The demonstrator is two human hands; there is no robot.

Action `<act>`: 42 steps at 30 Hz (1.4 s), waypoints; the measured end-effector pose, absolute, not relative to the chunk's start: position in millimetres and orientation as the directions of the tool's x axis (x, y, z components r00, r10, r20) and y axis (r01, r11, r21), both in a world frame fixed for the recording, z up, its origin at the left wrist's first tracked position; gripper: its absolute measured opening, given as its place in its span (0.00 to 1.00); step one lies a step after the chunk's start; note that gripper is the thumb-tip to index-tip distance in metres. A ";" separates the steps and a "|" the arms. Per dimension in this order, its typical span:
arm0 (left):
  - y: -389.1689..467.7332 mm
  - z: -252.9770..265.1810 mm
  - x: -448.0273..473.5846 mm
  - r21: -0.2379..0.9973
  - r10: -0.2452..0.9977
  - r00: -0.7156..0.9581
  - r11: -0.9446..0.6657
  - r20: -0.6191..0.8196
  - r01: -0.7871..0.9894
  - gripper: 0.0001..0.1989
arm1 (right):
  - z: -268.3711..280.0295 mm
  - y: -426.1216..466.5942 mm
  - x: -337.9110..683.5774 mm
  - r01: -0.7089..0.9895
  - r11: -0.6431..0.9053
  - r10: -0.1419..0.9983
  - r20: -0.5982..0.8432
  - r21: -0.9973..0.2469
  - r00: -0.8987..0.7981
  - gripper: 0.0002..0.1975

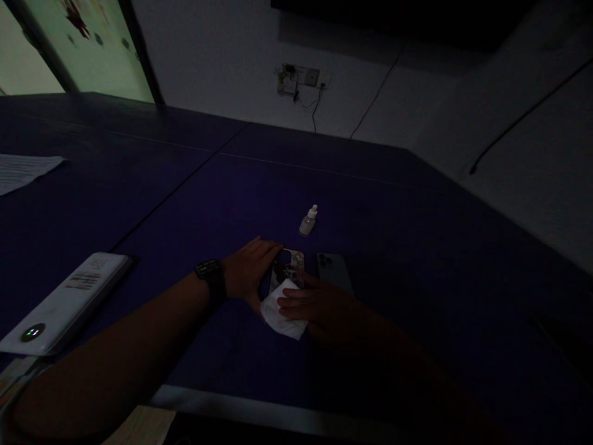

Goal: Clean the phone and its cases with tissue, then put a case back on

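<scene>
A patterned phone case [299, 260] with a camera cutout lies on the dark blue table. My left hand [248, 270], with a black watch on its wrist, grips the left edge of the case. My right hand [324, 306] presses a folded white tissue [285, 318] onto the lower part of the case, hiding much of it. Just right of the case lies a phone [334, 272], camera side up, partly covered by my right hand. Behind them is a small dropper bottle [307, 222] with a white cap.
A white power bank [69, 300] with a lit display lies at the left. Printed paper [28, 172] rests farther back on the table [176, 167]. Sockets [306, 76] and cables are on the wall beyond. The room is dim.
</scene>
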State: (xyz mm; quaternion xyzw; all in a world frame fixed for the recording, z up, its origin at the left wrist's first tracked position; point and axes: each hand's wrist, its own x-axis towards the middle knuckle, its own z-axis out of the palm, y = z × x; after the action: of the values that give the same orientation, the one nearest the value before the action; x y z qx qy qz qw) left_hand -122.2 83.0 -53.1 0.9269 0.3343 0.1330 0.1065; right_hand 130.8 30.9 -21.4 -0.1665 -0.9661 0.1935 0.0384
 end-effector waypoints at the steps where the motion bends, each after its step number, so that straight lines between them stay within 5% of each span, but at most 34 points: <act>1: 82.9 -52.2 -122.0 0.285 0.644 0.745 -0.757 0.174 0.588 0.71 | -21.4 30.6 130.2 0.345 0.867 0.371 0.005 -0.360 -0.928 0.27; 4: 82.8 -50.7 -121.8 0.271 0.646 0.746 -0.756 0.163 0.596 0.69 | -23.5 29.9 125.9 0.369 0.879 0.381 -0.018 -0.302 -0.924 0.30; 8: 82.4 -52.5 -122.5 0.268 0.654 0.739 -0.750 0.164 0.605 0.69 | -22.6 30.9 129.7 0.268 0.869 0.296 0.005 -0.416 -0.955 0.26; 13: 82.6 -54.9 -123.9 0.280 0.621 0.753 -0.779 0.217 0.561 0.72 | -19.2 32.9 133.1 0.375 0.856 0.406 0.013 -0.357 -0.914 0.28; 18: 83.7 -55.8 -123.9 0.290 0.651 0.737 -0.751 0.179 0.593 0.72 | -24.0 32.4 131.2 0.246 0.872 0.287 0.034 -0.424 -0.957 0.26; 23: 84.1 -56.1 -124.5 0.281 0.618 0.755 -0.781 0.217 0.558 0.74 | -27.3 36.6 136.7 0.346 0.850 0.395 0.046 -0.397 -0.918 0.27; 28: 85.0 -56.6 -124.8 0.291 0.626 0.752 -0.773 0.207 0.564 0.72 | -20.4 33.2 133.5 0.301 0.854 0.346 0.031 -0.425 -0.938 0.25; 35: 83.7 -53.0 -122.9 0.292 0.629 0.753 -0.769 0.191 0.568 0.75 | -24.7 43.7 162.2 0.343 0.841 0.461 0.223 -0.420 -0.859 0.23; 42: 83.3 -57.2 -123.3 0.280 0.621 0.747 -0.780 0.239 0.559 0.74 | -12.0 33.4 151.0 0.279 0.837 0.332 0.032 -0.471 -0.943 0.23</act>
State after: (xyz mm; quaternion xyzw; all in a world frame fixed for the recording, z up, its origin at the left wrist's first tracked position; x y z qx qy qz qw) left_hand -123.3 83.3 -57.2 0.9297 0.3172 0.1611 0.0958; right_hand 151.0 33.4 -12.0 -0.1599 -0.9567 0.2366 0.0563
